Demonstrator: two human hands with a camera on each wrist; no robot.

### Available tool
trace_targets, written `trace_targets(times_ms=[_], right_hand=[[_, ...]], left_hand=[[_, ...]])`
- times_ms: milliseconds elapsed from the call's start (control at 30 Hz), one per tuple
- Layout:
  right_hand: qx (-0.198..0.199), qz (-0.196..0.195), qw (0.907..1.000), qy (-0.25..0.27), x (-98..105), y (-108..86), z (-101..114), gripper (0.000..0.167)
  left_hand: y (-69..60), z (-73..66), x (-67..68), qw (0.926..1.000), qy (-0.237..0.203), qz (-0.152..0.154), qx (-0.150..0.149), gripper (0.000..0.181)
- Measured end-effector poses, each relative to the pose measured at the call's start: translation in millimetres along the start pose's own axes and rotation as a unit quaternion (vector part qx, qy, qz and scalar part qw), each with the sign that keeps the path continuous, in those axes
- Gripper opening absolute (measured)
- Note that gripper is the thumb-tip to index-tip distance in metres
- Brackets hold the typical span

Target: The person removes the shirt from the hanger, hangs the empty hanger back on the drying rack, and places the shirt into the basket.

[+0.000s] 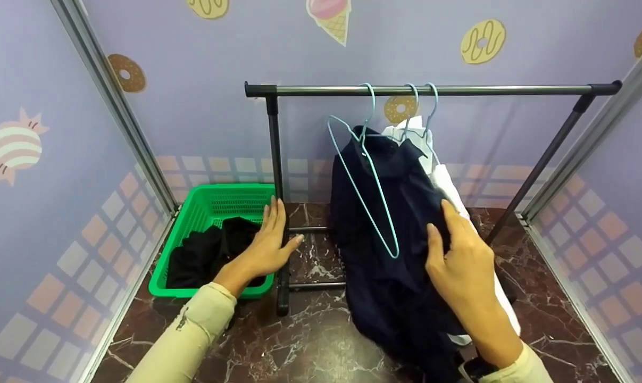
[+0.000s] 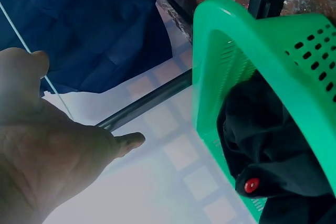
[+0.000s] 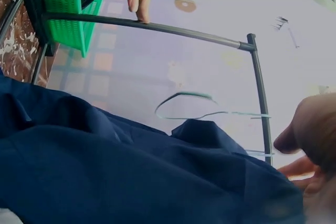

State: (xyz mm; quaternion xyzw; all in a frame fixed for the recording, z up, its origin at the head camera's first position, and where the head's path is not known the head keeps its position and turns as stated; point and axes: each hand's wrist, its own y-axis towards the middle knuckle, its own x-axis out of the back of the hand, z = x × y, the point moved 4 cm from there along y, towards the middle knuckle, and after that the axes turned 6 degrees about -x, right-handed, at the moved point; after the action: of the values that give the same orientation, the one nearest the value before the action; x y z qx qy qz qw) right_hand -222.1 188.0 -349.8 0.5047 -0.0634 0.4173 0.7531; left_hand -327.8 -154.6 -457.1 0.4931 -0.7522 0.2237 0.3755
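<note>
Three light-blue hangers hang from the rail (image 1: 321,91). The front hanger (image 1: 382,213) is bare and slants before a navy garment (image 1: 374,276); white clothing (image 1: 448,186) hangs behind. My left hand (image 1: 262,247), fingers straight, is at the rack's left post (image 1: 276,149); in the right wrist view its fingertips touch the post (image 3: 178,29). My right hand (image 1: 461,260) is at the navy garment's right edge, thumb and forefinger apart; the right wrist view shows it (image 3: 315,145) beside the navy cloth (image 3: 131,166), its other fingers partly hidden.
A green basket (image 1: 193,213) with black clothing (image 1: 203,255) stands left of the rack, partly behind my left forearm. A black cloth with a red button (image 2: 252,184) shows in the left wrist view. Patterned walls enclose the rack, and its lower bars (image 1: 318,286) lie near the marbled floor.
</note>
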Motion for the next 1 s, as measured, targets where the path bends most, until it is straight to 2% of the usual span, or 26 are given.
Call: trace_targets(times_ms=[167,433,567,833,1000], right_hand=[[-0.030,0.024,0.9986,-0.036,-6.6,4.0,-2.0,0.045],[-0.055,0.016,0.9959,-0.070,-12.6,10.2,-7.4,0.032],[-0.055,0.008,0.9956,-0.075,-14.8,12.0,-9.1,0.026],[-0.019,-0.031,0.9968,-0.071,-18.4,15.1,-13.1,0.029],[-0.015,-0.055,0.9969,-0.055,-16.1,14.1,-16.1,0.028]], left_hand=[[8.8,1.4,-1.5,0.9999,0.005,-0.009,-0.001,0.099],[15.5,-0.8,-0.6,0.9999,-0.007,-0.016,0.002,0.098],[13.0,-1.8,0.1,0.9998,-0.007,-0.015,0.005,0.098],[1.2,-3.0,2.1,0.9998,-0.011,-0.016,0.011,0.095],[-3.9,-1.0,1.8,0.9997,-0.013,-0.017,0.012,0.093]])
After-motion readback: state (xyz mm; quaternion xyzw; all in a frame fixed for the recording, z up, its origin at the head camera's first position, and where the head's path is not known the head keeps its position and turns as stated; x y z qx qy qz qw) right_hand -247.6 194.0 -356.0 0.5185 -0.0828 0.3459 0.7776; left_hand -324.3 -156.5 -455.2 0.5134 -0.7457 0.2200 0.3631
